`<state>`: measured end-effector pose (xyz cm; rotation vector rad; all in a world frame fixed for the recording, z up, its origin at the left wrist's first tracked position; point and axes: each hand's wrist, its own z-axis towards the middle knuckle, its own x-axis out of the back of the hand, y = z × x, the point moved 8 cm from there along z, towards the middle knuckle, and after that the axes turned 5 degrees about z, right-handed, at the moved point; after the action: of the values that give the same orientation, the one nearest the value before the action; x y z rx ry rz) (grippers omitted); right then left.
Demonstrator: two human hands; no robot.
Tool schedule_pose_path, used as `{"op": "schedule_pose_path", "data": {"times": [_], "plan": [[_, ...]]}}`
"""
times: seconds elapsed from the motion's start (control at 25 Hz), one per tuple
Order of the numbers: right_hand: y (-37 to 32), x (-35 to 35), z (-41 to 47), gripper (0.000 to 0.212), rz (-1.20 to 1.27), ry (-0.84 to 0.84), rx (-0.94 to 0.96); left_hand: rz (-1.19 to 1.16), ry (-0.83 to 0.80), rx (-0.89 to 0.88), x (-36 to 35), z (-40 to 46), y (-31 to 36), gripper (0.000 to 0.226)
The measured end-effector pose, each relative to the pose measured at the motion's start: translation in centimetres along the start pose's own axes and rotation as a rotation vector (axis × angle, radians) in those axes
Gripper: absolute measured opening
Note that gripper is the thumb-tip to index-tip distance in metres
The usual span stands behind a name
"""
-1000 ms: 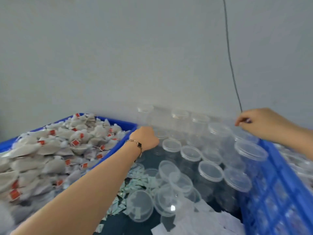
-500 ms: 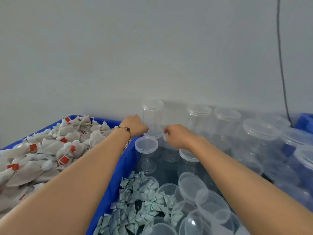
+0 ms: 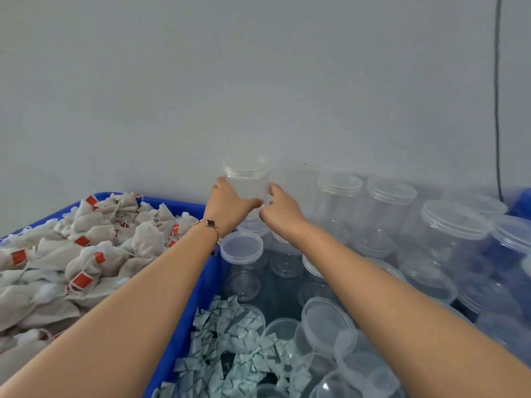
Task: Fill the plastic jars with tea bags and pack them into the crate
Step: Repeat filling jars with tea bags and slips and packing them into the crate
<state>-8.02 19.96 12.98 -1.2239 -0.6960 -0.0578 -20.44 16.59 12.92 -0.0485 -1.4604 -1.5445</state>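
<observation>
Hands, the left hand (image 3: 230,206) and the right hand (image 3: 280,209), wrap their fingers around one clear jar (image 3: 247,182) with its lid on, holding it up by the wall above other jars, next to a blue crate (image 3: 198,300) of tea bags (image 3: 86,254).

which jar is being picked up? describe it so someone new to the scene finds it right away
Start at the grey wall behind the blue bin of tea bags. Just right of that bin's far corner, a lidded clear jar is held between the left hand and right hand. It alone is gripped and sits above the neighbouring jars.
</observation>
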Motion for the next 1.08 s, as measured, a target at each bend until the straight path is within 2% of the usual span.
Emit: {"op": "schedule_pose_path", "data": {"times": [0.16,0.36,0.44,0.52,0.6,0.68,0.76,0.88,1.0,1.08], "plan": [[-3.2,3.0,-8.2,0.054,-0.033,0.129,0.081,-0.066,0.046,-0.046,4.4,-6.4,3.1,0.095],[-3.6,7.1,-19.0,0.032,0.016,0.343,0.044,-0.105,-0.010,-0.127,6.3,-17.7,5.3,0.097],[-2.9,8.2,-22.4,0.023,0.038,0.375,-0.015,-0.175,-0.058,-0.148,5.5,-22.3,4.7,0.094],[-2.3,8.3,-25.8,0.026,-0.058,0.349,-0.066,-0.292,-0.140,-0.168,3.5,-26.5,3.6,0.092],[-2.0,7.6,-29.1,0.047,-0.331,0.295,-0.076,-0.266,-0.170,-0.174,1.3,-30.5,2.2,0.090],[-1.7,5.9,-31.5,0.071,-0.661,0.202,-0.065,-0.221,-0.164,-0.188,-0.4,-34.2,1.1,0.076],[-0.7,3.7,-33.3,0.080,-0.864,0.075,-0.052,-0.225,-0.138,-0.240,-1.5,-37.3,0.5,0.066],[1.2,1.2,-34.9,0.074,-0.907,-0.047,-0.068,-0.187,-0.138,-0.131,-2.8,-39.4,-2.1,0.058],[1.8,-0.4,-35.1,0.071,-0.870,-0.048,-0.019,-0.249,-0.179,0.036,-4.1,-39.9,-5.2,0.069],[1.7,-1.1,-35.1,0.069,-0.838,-0.036,0.035,-0.288,-0.178,0.042,-4.2,-40.1,-5.7,0.072]]}}
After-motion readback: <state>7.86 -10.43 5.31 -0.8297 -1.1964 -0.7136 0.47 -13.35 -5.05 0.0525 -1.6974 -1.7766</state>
